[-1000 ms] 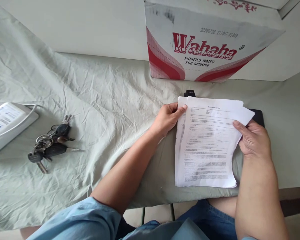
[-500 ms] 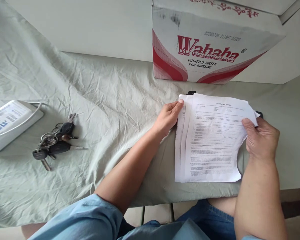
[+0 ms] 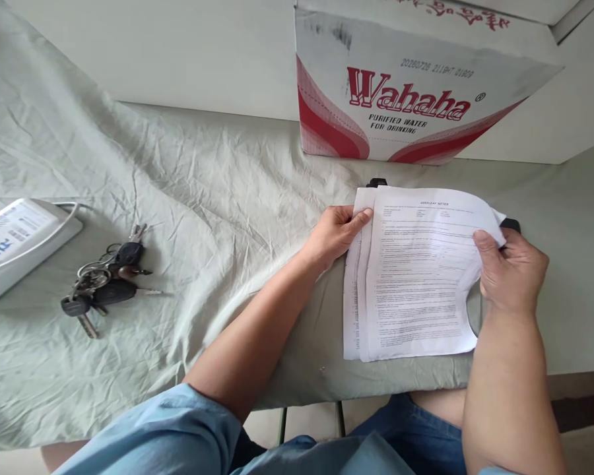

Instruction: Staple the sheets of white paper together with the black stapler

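A stack of printed paper sheets (image 3: 418, 277), headed "OVERLEAF NOTES", is held over the cloth near the table's front edge. My left hand (image 3: 336, 232) grips the upper left edge, its thumb on top and its other fingers hidden behind. At the upper right edge, my right hand (image 3: 512, 267) is closed on the sheets, and the paper bows and curls there. The sheets are fanned a little at the left side. Parts of a black object (image 3: 377, 183) poke out behind the paper's top edge and beside the right hand; its kind is hidden.
A Wahaha water carton (image 3: 400, 99) stands at the back against a white surface. On the left, a bunch of keys (image 3: 103, 280) lies on the wrinkled green tablecloth (image 3: 218, 178). A white object with a printed label (image 3: 17, 237) sits at the far left.
My left thumb has slid slightly right and down, onto the inner sheets. The upper sheet has shifted left at its edge and bows more at the right.
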Available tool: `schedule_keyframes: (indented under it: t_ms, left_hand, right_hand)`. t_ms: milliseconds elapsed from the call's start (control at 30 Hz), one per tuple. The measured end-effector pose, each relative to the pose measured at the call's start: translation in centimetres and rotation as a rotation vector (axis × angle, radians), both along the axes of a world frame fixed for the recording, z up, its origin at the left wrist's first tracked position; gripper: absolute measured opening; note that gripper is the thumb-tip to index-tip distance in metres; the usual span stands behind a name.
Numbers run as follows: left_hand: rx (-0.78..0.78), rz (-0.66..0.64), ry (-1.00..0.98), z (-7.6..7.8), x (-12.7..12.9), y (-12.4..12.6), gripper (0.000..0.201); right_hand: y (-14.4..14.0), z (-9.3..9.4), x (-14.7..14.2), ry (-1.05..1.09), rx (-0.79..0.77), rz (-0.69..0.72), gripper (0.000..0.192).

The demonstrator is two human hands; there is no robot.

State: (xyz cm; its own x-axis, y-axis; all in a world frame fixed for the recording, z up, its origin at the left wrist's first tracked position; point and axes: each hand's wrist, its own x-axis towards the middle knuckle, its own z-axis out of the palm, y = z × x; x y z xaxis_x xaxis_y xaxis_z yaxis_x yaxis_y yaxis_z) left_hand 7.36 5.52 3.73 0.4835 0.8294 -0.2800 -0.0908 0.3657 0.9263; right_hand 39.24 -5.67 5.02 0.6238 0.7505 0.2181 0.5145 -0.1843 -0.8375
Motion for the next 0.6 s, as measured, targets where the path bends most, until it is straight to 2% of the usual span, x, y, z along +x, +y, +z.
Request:
schedule_keyframes:
  t_ms: [100,167,400,600]
  left_hand:
    - [0.027,0.049,0.011,-0.2,-0.1,0.3,0.064]
    - [0.036,0.091,0.023,-0.2,-0.2,0.4,0.063]
    - [-0.019,0.161,-0.082,0.1,-0.1,0.2,0.068]
    - [-0.038,0.127,-0.084,0.3,-0.1,0.1,0.064]
  right_hand:
    - [0.4,-0.2,-0.1,0.016,0.139,-0.046,0.045]
    - [0.6,-0.3,0.0,0.051,0.176,-0.077,0.045]
    - [1.1,-0.4,0.2,0.121,0.204,-0.135,0.049]
    - [1.4,-0.2,-0.9,0.148,0.199,-0.117,0.042]
